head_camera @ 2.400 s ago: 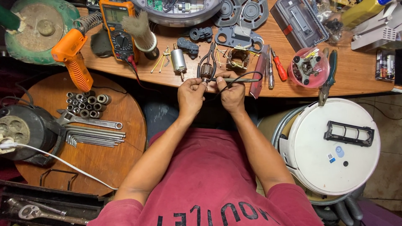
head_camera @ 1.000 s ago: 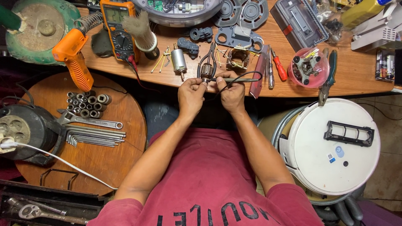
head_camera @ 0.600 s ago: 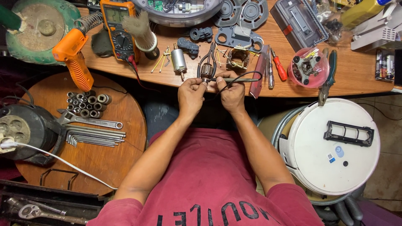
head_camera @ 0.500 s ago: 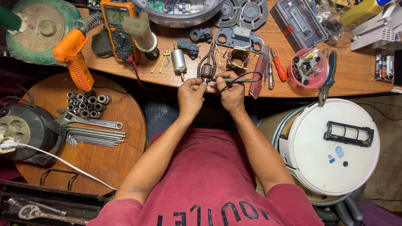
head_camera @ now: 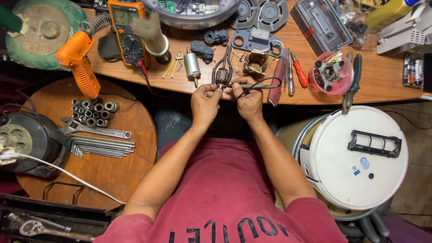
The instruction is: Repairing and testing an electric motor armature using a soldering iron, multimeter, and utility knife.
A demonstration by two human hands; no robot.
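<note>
My left hand (head_camera: pixel 204 101) pinches a small motor armature (head_camera: pixel 220 80) with copper windings, held at the near edge of the wooden bench (head_camera: pixel 387 81). My right hand (head_camera: pixel 248 101) grips a slim pen-like tool (head_camera: pixel 256 85) with a black cord looping off its right end. The tool lies level, and its tip meets the armature. Dark-handled pliers (head_camera: pixel 223 63) lie on the bench just behind the armature.
On the bench: an orange multimeter (head_camera: pixel 127 29), a small silver motor (head_camera: pixel 192 65), a red screwdriver (head_camera: pixel 299 72), a pink bowl of parts (head_camera: pixel 332 72). An orange heat gun (head_camera: pixel 78 63) overhangs a round stool with sockets (head_camera: pixel 94 112) and wrenches. A white round robot vacuum (head_camera: pixel 360 157) sits at the right.
</note>
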